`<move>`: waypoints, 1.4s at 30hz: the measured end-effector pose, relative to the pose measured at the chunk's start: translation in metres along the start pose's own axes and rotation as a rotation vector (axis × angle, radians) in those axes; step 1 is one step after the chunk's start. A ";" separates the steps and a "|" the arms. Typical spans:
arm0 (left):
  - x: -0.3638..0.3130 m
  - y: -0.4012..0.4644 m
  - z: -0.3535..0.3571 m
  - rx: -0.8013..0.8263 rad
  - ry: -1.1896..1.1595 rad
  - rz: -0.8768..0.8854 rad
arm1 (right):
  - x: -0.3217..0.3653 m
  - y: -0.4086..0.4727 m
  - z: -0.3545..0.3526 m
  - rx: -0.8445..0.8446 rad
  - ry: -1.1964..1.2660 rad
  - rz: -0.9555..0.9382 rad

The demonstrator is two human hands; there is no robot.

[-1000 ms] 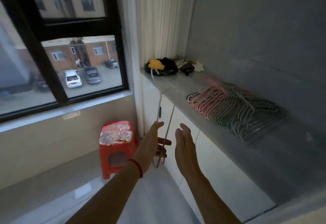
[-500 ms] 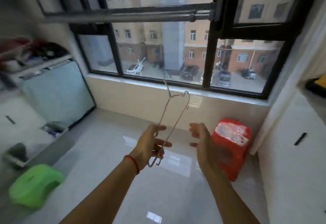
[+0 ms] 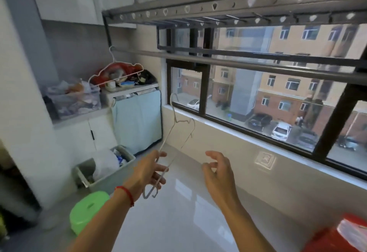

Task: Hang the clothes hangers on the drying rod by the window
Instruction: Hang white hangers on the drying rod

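Note:
My left hand [image 3: 148, 169], with a red string on the wrist, grips a thin white wire hanger [image 3: 174, 138] near its lower end, the hook pointing up toward the window. My right hand [image 3: 217, 169] hovers beside it with fingers curled apart, holding nothing. The grey drying rod [image 3: 228, 64] runs across in front of the window, well above both hands. One white hanger [image 3: 115, 73] hangs on the rod's far left end. Above the rod sits a dark perforated rack frame [image 3: 218, 7].
A green stool [image 3: 87, 211] stands at lower left, a red stool [image 3: 341, 236] at lower right. A grey bin [image 3: 107, 169] with bags sits by a covered appliance [image 3: 139, 120]. A cluttered shelf [image 3: 79, 97] lines the left wall.
My view has swung from the counter with stacked hangers on the right toward the window and left wall. The left hand has kept the hanger and raised it; the rod is now in view.

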State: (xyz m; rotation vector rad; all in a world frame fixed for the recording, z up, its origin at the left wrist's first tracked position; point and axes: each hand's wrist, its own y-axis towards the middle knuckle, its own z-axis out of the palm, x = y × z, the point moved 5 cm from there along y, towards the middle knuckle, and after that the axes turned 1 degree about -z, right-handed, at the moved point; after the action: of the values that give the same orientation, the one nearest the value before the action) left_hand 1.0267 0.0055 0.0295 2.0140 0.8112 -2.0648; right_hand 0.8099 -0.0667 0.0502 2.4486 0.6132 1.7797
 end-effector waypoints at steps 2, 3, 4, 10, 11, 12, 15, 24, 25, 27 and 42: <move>-0.017 0.024 -0.037 -0.022 0.009 0.027 | 0.019 0.024 0.041 0.015 -0.001 -0.016; -0.026 0.037 -0.053 -0.033 0.006 0.037 | 0.027 0.037 0.058 0.014 0.000 -0.022; -0.034 0.050 -0.068 -0.045 -0.003 0.040 | 0.034 0.049 0.074 0.011 0.001 -0.031; -0.084 0.135 -0.134 -0.088 -0.048 0.088 | 0.058 0.131 0.154 0.053 0.015 -0.125; -0.091 0.150 -0.142 -0.106 -0.045 0.097 | 0.060 0.147 0.166 0.069 0.017 -0.145; -0.097 0.166 -0.151 -0.126 -0.055 0.104 | 0.061 0.163 0.177 0.083 0.021 -0.164; -0.115 0.207 -0.175 -0.156 -0.130 0.105 | 0.062 0.211 0.202 0.124 0.046 -0.205; -0.183 0.301 -0.252 -0.222 -0.151 0.093 | 0.086 0.322 0.281 0.274 0.091 -0.271; -0.189 0.313 -0.262 -0.219 -0.146 0.095 | 0.087 0.329 0.291 0.283 0.088 -0.278; -0.202 0.337 -0.281 -0.210 -0.143 0.102 | 0.088 0.343 0.310 0.295 0.077 -0.288; -0.258 0.503 -0.422 0.092 -0.117 0.121 | 0.168 0.453 0.482 0.116 -0.033 -0.344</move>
State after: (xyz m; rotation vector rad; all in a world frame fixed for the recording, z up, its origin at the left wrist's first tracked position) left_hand 1.6546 -0.2888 0.1587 1.9137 0.5691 -2.1628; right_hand 1.4270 -0.3353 0.1631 2.2598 1.0858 1.6049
